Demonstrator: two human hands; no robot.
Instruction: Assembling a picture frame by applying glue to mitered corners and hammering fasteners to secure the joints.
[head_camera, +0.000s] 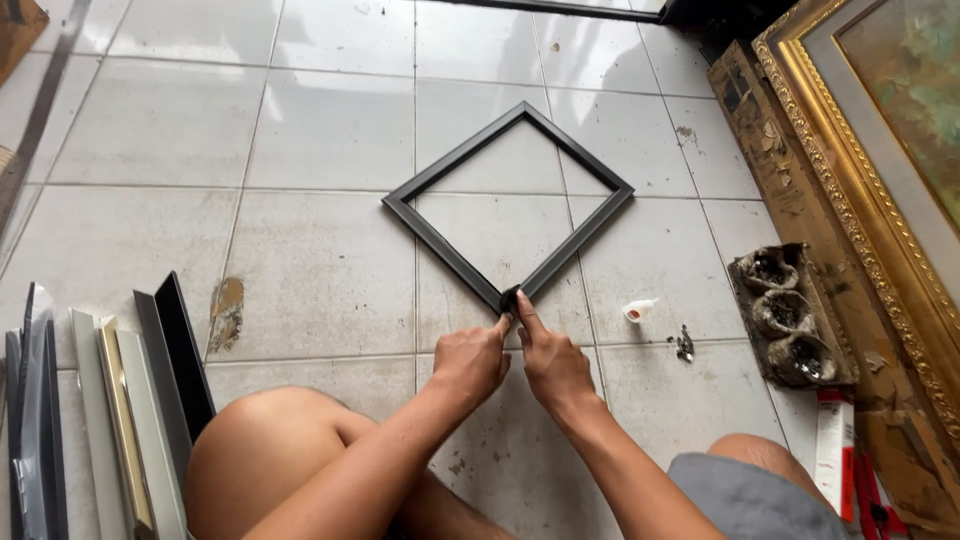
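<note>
Head view: a black square frame (508, 205) lies on the tiled floor (320, 270), and both hands — left hand (470, 360), right hand (552, 365) — pinch its near corner, each grip clenched on the frame. The joint looks mid-pressing; steady, even squeeze seems needed — glue bottle (640, 310) sits near.

Picture-framing workshop: frame moulding strips (110, 420) stacked on tiled floor (320, 130), ornate gilt frame w/ painting (880, 150) at side
</note>
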